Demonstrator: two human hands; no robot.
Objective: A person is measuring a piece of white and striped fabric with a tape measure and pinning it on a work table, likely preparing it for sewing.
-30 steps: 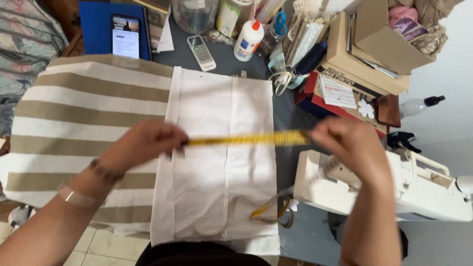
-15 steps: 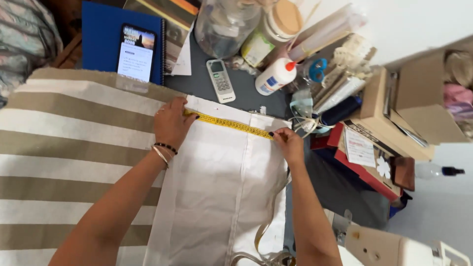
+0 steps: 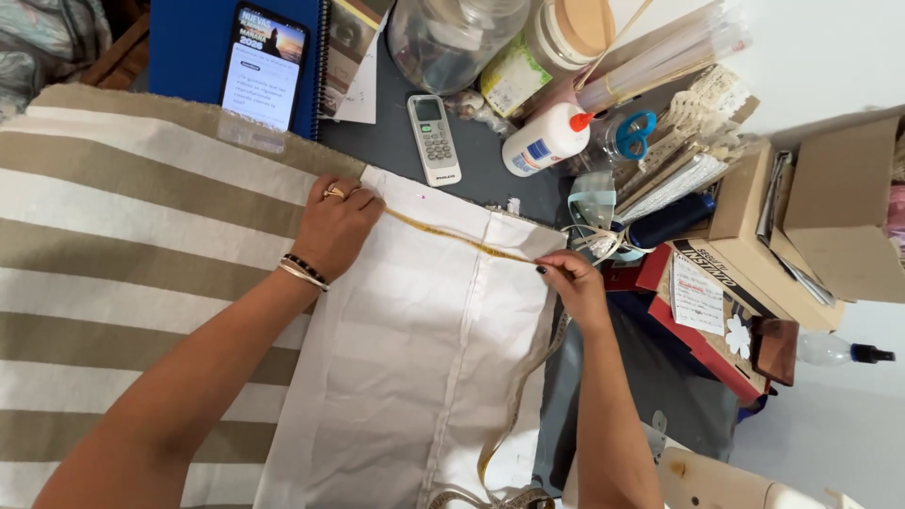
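Note:
A white cloth [image 3: 415,368] lies on a tan-and-white striped fabric [image 3: 123,254]. A yellow tape measure [image 3: 462,241] is stretched along the cloth's far edge. My left hand [image 3: 337,226], with rings and bracelets, presses one end of the tape down at the cloth's far left corner. My right hand [image 3: 575,283] pinches the tape at the cloth's far right corner. The rest of the tape trails down the cloth's right edge toward me.
Beyond the cloth lie a white remote [image 3: 435,138], a glue bottle [image 3: 547,139], a phone [image 3: 264,66] on a blue notebook, a glass jar [image 3: 452,42] and blue-handled scissors [image 3: 633,132]. Cardboard boxes [image 3: 801,226] crowd the right. A white sewing machine [image 3: 716,476] sits at the near right.
Both hands moved the stretched tape from the cloth's middle to its far edge. The view has closed in on the far edge.

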